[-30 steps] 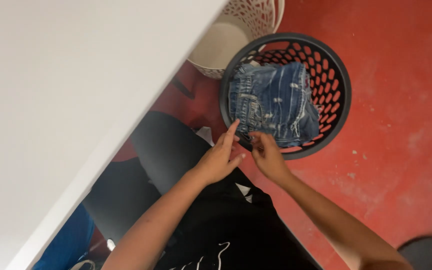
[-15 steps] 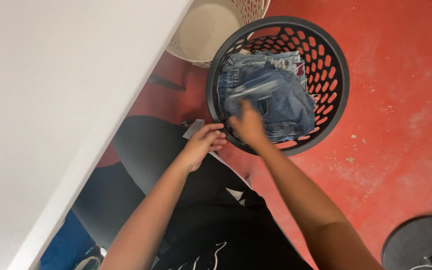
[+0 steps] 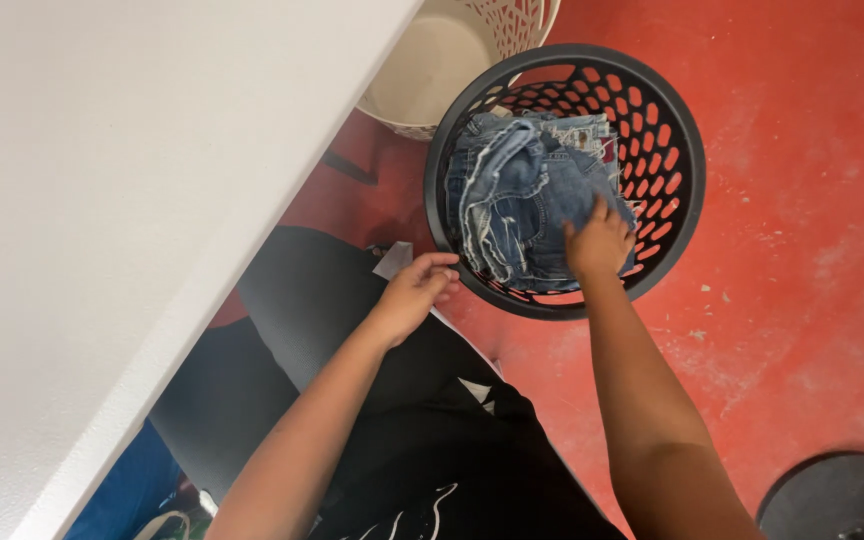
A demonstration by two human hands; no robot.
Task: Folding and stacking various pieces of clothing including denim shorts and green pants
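Nearest the camera, both forearms reach out over the person's dark clothing toward the red floor point(image 3: 802, 260). The left hand point(image 3: 414, 290) hovers just beside the near rim of the black laundry basket point(image 3: 687, 150), fingers loosely curled and holding nothing; a small pale scrap lies just beside it, too small to tell what it is. Farther out, the right hand point(image 3: 600, 243) is down inside the basket, its grip closed on a fold of the blue denim garment point(image 3: 512, 190), which lies bunched in the basket with a frayed hem turned up on its left side. The step in hand looks like taking hold of the denim to lift it clear of the basket. The next move would call for a firm gather of the loose cloth, probably with the free left hand joining in, so that no trailing part catches on the basket's holes. Beyond, touching the black basket's far rim, stands a white laundry basket point(image 3: 512, 25), and the white desk point(image 3: 132, 200) fills the left of the view.
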